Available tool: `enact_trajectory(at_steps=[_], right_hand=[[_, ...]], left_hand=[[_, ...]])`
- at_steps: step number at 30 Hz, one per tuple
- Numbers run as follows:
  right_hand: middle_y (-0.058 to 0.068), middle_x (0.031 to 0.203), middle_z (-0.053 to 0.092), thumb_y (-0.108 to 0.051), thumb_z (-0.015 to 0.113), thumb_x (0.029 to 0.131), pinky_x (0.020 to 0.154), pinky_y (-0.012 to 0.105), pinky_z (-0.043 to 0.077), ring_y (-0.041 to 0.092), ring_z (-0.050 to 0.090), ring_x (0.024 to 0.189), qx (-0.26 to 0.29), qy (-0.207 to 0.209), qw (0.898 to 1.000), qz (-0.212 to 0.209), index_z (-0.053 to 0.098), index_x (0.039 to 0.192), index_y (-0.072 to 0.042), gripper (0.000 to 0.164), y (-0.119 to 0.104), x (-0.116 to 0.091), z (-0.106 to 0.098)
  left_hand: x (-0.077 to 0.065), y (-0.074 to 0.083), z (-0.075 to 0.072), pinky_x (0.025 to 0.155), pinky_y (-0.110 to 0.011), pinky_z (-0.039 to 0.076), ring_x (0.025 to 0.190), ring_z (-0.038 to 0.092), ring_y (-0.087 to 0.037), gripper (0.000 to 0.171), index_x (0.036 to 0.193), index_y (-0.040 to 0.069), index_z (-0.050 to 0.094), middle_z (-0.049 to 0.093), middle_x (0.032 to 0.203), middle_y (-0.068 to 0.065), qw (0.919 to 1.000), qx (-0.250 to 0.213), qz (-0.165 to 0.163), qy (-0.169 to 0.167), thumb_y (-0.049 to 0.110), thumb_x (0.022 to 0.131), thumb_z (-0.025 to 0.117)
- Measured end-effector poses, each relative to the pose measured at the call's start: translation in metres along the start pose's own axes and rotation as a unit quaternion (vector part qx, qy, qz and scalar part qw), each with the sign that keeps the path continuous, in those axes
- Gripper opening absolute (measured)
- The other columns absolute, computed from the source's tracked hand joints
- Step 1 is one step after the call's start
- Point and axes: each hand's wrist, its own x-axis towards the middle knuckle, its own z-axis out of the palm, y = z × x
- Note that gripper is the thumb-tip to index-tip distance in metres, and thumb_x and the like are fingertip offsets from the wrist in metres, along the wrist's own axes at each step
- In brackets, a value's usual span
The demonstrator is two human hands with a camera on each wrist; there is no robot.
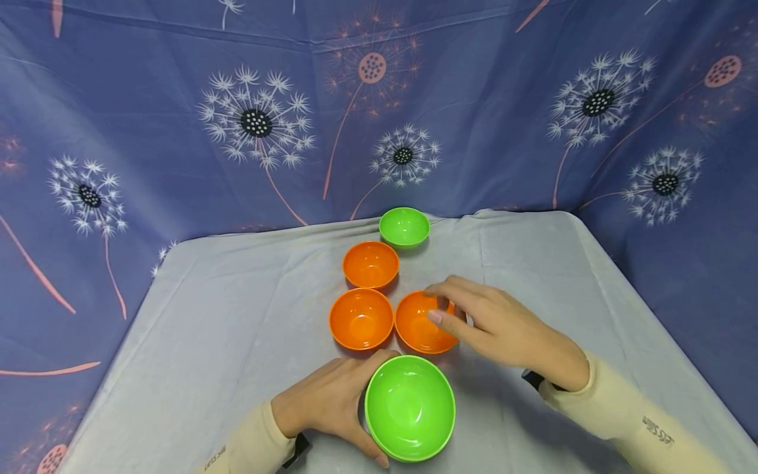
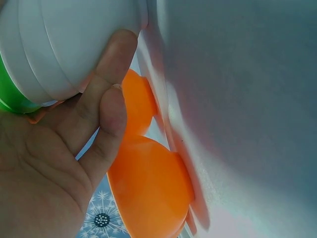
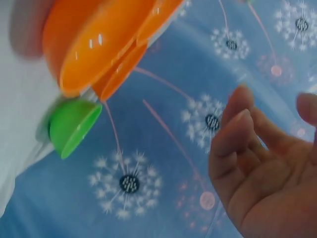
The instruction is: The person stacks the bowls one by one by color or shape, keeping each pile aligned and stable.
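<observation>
My left hand (image 1: 331, 398) grips the left side of a green bowl (image 1: 410, 408) at the near edge, thumb in front and fingers behind. Under its green rim, the left wrist view shows white rounded walls (image 2: 64, 44) with ring-like lines, like nested bowls; how many I cannot tell. Over the right-hand orange bowl (image 1: 423, 332) hovers my right hand (image 1: 497, 322), fingers loosely bent and holding nothing. The right wrist view shows that hand apart from the bowls. A second orange bowl (image 1: 361, 320) stands beside the first, just beyond my left fingers.
A third orange bowl (image 1: 370, 264) stands behind the front pair. Farther back, a small green bowl (image 1: 404, 227) sits near the table's far edge. Pale cloth (image 1: 249, 316) covers the table, and a blue dandelion-patterned curtain (image 1: 474, 131) hangs behind and at both sides.
</observation>
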Motion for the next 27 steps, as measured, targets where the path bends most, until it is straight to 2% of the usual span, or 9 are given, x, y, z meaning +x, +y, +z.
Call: enact_trajectory(at_steps=[4,7,9,13,18,20,23,25,27], right_hand=[[-0.011,0.101,0.054,-0.022,0.055,0.099,0.053,0.024,0.047,0.003,0.052,0.076,0.031,0.058,0.998,-0.003,0.057,0.124,-0.021,0.025,0.016,0.018,-0.019],[-0.007,0.101,0.055,-0.018,0.054,0.099,0.050,0.026,0.046,0.004,0.054,0.070,0.060,0.090,0.994,0.021,0.057,0.125,-0.018,0.026,0.032,0.032,-0.027],[-0.003,0.102,0.055,-0.020,0.051,0.101,0.048,0.029,0.046,0.007,0.054,0.066,0.081,0.099,0.990,0.050,0.056,0.127,-0.017,0.027,0.042,0.041,-0.031],[0.000,0.110,0.053,-0.036,0.043,0.103,0.047,0.033,0.048,0.013,0.054,0.063,0.108,0.100,0.982,0.117,0.053,0.130,-0.019,0.033,0.065,0.058,-0.034],[0.004,0.118,0.051,-0.057,0.038,0.098,0.056,0.043,0.052,0.021,0.057,0.071,0.133,0.063,0.968,0.204,0.045,0.136,-0.015,0.057,0.096,0.078,-0.029],[0.007,0.117,0.049,-0.062,0.036,0.096,0.060,0.045,0.052,0.024,0.057,0.075,0.143,0.030,0.958,0.248,0.040,0.139,-0.013,0.066,0.107,0.085,-0.025],[0.015,0.106,0.049,-0.065,0.035,0.094,0.066,0.045,0.053,0.028,0.056,0.079,0.156,-0.014,0.940,0.303,0.032,0.143,-0.010,0.073,0.122,0.094,-0.019],[0.021,0.102,0.047,-0.065,0.035,0.095,0.069,0.046,0.053,0.030,0.055,0.081,0.164,-0.031,0.929,0.331,0.029,0.144,-0.010,0.074,0.130,0.099,-0.015],[0.023,0.107,0.045,-0.065,0.034,0.095,0.071,0.046,0.052,0.031,0.055,0.084,0.173,-0.041,0.920,0.349,0.026,0.145,-0.009,0.076,0.137,0.103,-0.013]], left_hand=[[-0.001,0.000,0.000,0.087,-0.024,0.047,0.105,0.051,0.002,0.112,0.142,0.031,0.031,0.051,0.125,0.018,1.0000,0.000,-0.001,0.002,0.074,0.050,0.077],[-0.001,0.001,0.000,0.086,-0.024,0.047,0.104,0.051,0.002,0.112,0.142,0.032,0.031,0.051,0.124,0.018,1.0000,-0.002,-0.003,0.001,0.074,0.049,0.078],[-0.001,0.001,0.000,0.086,-0.025,0.047,0.104,0.051,0.002,0.112,0.142,0.031,0.031,0.051,0.124,0.018,1.0000,-0.003,-0.003,0.000,0.073,0.049,0.078],[-0.002,0.000,-0.001,0.088,-0.025,0.047,0.105,0.050,0.002,0.112,0.142,0.031,0.032,0.051,0.125,0.018,0.9999,-0.011,-0.002,0.000,0.071,0.049,0.079],[-0.002,0.000,-0.001,0.090,-0.025,0.046,0.108,0.049,0.001,0.112,0.142,0.030,0.032,0.050,0.127,0.017,0.9998,-0.016,0.006,-0.001,0.070,0.050,0.080],[-0.002,0.000,-0.001,0.089,-0.025,0.046,0.106,0.050,0.002,0.111,0.142,0.030,0.031,0.050,0.125,0.017,0.9999,-0.009,0.008,0.001,0.071,0.051,0.079],[-0.002,0.001,-0.001,0.086,-0.023,0.047,0.103,0.051,0.003,0.111,0.142,0.032,0.031,0.052,0.123,0.019,1.0000,-0.005,0.003,-0.001,0.072,0.050,0.078],[-0.002,0.001,-0.001,0.084,-0.023,0.048,0.102,0.052,0.003,0.110,0.142,0.032,0.031,0.052,0.122,0.019,1.0000,-0.001,0.004,-0.001,0.073,0.051,0.078],[-0.001,0.001,-0.001,0.086,-0.023,0.047,0.104,0.051,0.003,0.111,0.142,0.032,0.031,0.051,0.123,0.020,1.0000,-0.007,0.002,-0.002,0.072,0.050,0.078]])
